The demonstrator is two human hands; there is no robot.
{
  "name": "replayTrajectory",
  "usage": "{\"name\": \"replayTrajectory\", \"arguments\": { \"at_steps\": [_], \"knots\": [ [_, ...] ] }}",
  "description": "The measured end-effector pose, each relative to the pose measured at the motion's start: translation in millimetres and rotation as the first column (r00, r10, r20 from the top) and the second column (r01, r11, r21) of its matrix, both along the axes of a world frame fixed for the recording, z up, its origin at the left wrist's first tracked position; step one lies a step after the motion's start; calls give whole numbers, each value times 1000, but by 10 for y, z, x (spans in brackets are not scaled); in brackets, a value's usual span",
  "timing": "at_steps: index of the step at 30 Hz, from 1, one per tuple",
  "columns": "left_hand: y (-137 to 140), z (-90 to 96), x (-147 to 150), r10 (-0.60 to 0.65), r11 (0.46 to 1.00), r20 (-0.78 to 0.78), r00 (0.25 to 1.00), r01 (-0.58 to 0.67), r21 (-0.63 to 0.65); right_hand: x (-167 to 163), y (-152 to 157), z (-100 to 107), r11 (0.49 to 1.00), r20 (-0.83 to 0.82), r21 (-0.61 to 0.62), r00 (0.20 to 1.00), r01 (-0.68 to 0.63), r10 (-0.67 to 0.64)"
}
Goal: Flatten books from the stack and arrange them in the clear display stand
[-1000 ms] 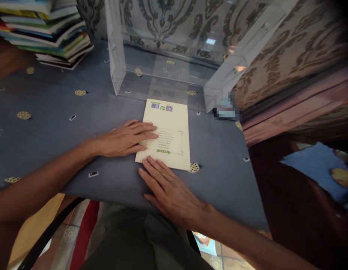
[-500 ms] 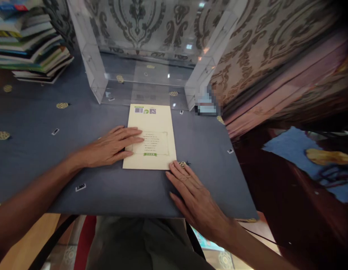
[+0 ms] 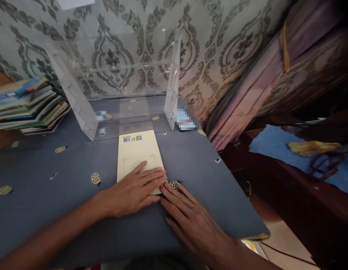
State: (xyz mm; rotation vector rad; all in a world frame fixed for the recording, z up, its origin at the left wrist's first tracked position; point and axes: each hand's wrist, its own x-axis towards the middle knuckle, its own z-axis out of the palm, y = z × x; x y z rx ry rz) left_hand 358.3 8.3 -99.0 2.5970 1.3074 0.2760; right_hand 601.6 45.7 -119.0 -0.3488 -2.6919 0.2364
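A cream-coloured book (image 3: 140,148) lies flat on the cloth-covered table, a barcode and a square code at its far end. My left hand (image 3: 137,189) rests across its near part with the fingers stretched out, covering much of the printed frame. My right hand (image 3: 187,213) lies at the book's near right corner, fingers extended and close to the left hand's fingertips. Neither hand grips anything. Just beyond the book's far edge stands a clear acrylic shelf (image 3: 78,108).
A stack of books (image 3: 30,107) stands at the left. A blurred-out object (image 3: 185,120) sits beside the shelf's right side. The grey-blue tablecloth (image 3: 207,187) has pineapple prints. To the right are a pink curtain (image 3: 247,82) and a blue cloth (image 3: 266,146) with a yellowish item on it.
My left hand has slid right across the book to its near right corner, close to my right hand. The view has tilted up, showing more wall. The book still lies flat.
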Motion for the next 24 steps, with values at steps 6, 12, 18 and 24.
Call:
{"name": "replayTrajectory", "arguments": {
  "at_steps": [6, 12, 18, 24],
  "knots": [
    [462, -32, -181, 109, 993, -90, 990, -105, 54, 11, -11, -33, 1000, -19, 16, 1000, 8, -8],
    [868, -86, -296, 243, 968, -131, 961, -232, 96, 25, 1, -48, 1000, 7, 16, 1000, 6, -6],
    [994, -141, -332, 289, 951, -118, 950, -269, 155, 12, 10, -100, 999, -46, -37, 998, 31, -33],
    [997, -172, -332, 285, 941, -81, 955, -263, 212, -62, 122, -72, 995, -182, -97, 982, 26, -44]
  ]
}}
